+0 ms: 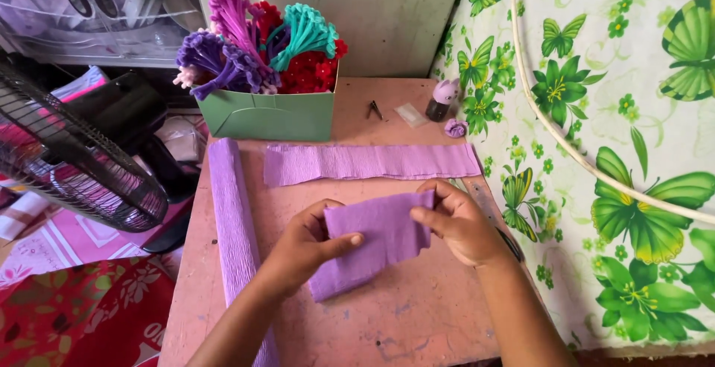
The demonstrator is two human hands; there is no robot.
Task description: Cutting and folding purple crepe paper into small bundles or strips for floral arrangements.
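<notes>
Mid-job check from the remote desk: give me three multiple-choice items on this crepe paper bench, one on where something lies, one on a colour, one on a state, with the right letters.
1. Where does the rolled purple crepe paper lie?
A. along the left side of the pink table
B. inside the green box
C. on the fan

2. What colour is the folded paper piece held in both hands?
A. teal
B. red
C. purple

3. How does the long paper strip lie?
A. crumpled into a ball
B. flat on the table, untouched by either hand
C. pinched by the right hand

Answers: 1 A, the roll runs from near the green box towards the near edge on the left. 2 C, the piece between the left hand and right hand is purple. 3 B, the strip lies spread out beyond the hands, with bare table between.
</notes>
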